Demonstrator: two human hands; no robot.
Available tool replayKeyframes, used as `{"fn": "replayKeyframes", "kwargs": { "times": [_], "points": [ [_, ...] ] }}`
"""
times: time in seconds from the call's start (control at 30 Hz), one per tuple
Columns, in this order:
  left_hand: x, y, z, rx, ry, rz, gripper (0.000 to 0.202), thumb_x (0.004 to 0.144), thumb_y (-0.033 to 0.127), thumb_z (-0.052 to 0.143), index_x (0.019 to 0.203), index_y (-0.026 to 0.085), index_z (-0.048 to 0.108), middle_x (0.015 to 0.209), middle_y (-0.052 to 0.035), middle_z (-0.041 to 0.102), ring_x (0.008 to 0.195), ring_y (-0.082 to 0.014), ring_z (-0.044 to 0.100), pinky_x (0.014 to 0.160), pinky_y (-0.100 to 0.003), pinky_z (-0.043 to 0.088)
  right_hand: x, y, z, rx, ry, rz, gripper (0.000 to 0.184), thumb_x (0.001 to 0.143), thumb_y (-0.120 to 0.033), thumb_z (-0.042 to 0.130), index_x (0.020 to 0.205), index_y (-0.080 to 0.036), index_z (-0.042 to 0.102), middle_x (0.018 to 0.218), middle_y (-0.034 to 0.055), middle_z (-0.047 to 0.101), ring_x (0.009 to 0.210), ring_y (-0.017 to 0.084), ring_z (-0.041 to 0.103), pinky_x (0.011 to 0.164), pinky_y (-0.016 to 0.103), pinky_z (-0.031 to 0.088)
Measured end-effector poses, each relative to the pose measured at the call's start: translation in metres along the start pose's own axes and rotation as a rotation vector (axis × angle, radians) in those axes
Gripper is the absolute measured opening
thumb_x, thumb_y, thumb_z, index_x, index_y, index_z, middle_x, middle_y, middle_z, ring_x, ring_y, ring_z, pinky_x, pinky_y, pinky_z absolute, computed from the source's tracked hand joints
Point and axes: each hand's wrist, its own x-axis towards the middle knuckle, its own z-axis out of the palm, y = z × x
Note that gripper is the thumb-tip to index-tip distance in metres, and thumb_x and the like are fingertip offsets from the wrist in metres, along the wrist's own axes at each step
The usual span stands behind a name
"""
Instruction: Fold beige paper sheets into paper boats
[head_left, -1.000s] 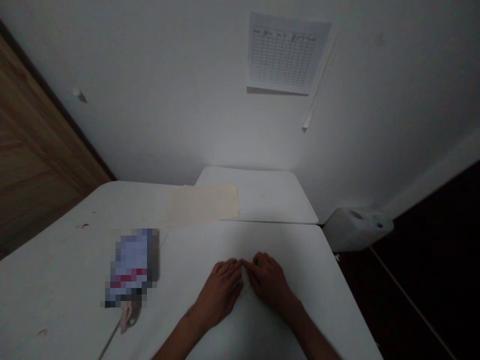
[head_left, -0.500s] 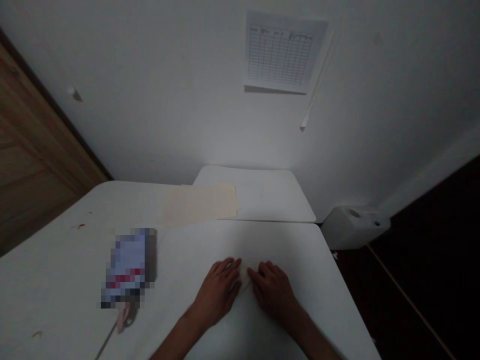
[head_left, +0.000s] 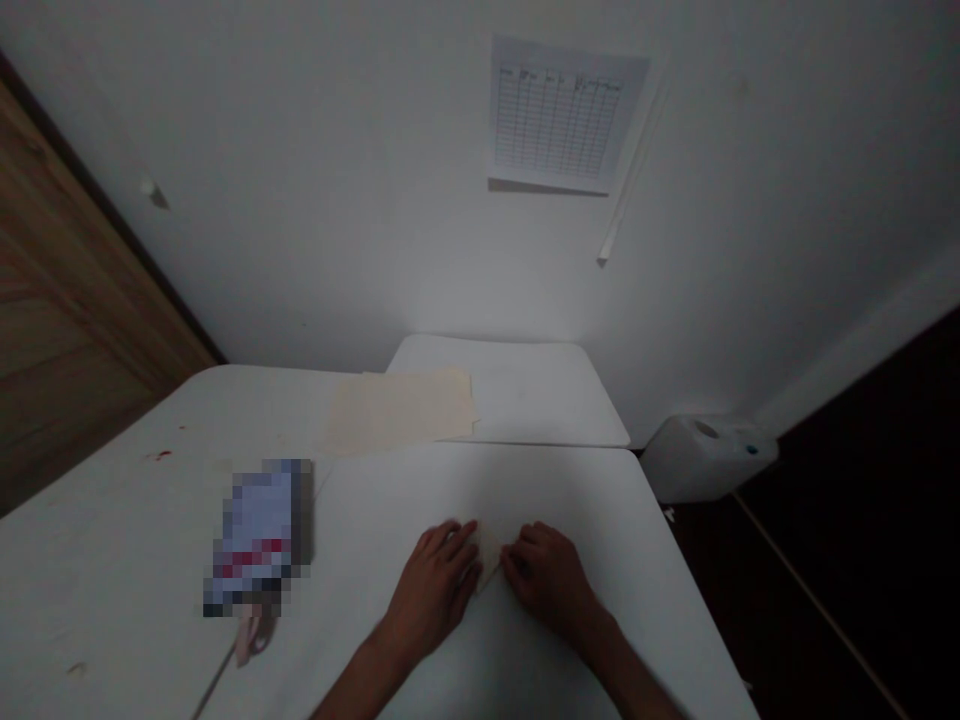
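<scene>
A small pale piece of paper (head_left: 489, 556) lies on the white table between my hands, mostly covered by them. My left hand (head_left: 439, 575) rests palm down at its left side, fingers stretched forward and touching its edge. On the other side, my right hand (head_left: 547, 570) has its fingers curled, with thumb and forefinger pinched at the paper's right edge. A slanted lower edge of the paper shows between the two hands.
Large cream sheets (head_left: 401, 408) lie farther back on the white table (head_left: 375, 620). A blurred blue-white packet (head_left: 259, 520) with a strap is at left. Beyond the right edge stands a white plastic container (head_left: 709, 460). A printed chart (head_left: 559, 115) hangs on the wall.
My right forefinger has drawn back from its forward reach into a pinch at the paper's right edge. More paper shows between the hands. The left hand has barely moved.
</scene>
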Motion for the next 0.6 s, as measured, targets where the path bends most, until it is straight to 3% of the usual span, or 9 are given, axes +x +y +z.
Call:
{"fn": "replayKeyframes", "kwargs": {
  "times": [0.07, 0.2, 0.4, 0.6],
  "points": [
    [-0.001, 0.0, 0.001, 0.002, 0.008, 0.001, 0.019, 0.09, 0.02, 0.052, 0.105, 0.022, 0.063, 0.131, -0.0055, 0.059, 0.114, -0.0282, 0.053, 0.094, -0.049, 0.047, 0.013, 0.001, 0.0, 0.03, -0.023, 0.014, 0.026, 0.094, -0.029, 0.049, 0.078, -0.02, 0.067, 0.08, 0.0025, 0.064, 0.079, 0.015, 0.058, 0.076, 0.025, 0.042],
    [-0.003, 0.0, 0.002, 0.035, 0.031, -0.01, 0.019, 0.089, 0.021, 0.053, 0.105, 0.021, 0.064, 0.127, -0.0081, 0.061, 0.112, -0.0295, 0.054, 0.092, -0.05, 0.049, 0.033, 0.002, 0.002, 0.092, -0.071, -0.012, 0.021, 0.095, -0.028, 0.049, 0.091, -0.023, 0.07, 0.086, 0.0004, 0.066, 0.081, 0.013, 0.061, 0.075, 0.021, 0.042],
    [-0.005, 0.0, 0.005, 0.014, 0.053, 0.011, 0.019, 0.09, 0.017, 0.05, 0.102, 0.02, 0.064, 0.125, -0.0081, 0.062, 0.11, -0.0282, 0.055, 0.092, -0.049, 0.05, 0.037, -0.002, 0.005, 0.091, -0.072, -0.037, 0.026, 0.096, -0.029, 0.048, 0.116, -0.031, 0.064, 0.093, 0.0003, 0.066, 0.084, 0.013, 0.062, 0.075, 0.021, 0.043],
    [-0.003, 0.002, 0.0, -0.025, 0.033, 0.024, 0.017, 0.09, 0.015, 0.048, 0.097, 0.02, 0.062, 0.124, -0.0074, 0.062, 0.108, -0.0264, 0.056, 0.091, -0.047, 0.051, 0.037, -0.006, -0.001, 0.01, -0.102, -0.089, 0.026, 0.099, -0.03, 0.043, 0.113, -0.036, 0.064, 0.088, -0.0008, 0.064, 0.081, 0.014, 0.062, 0.07, 0.021, 0.042]
  ]
}}
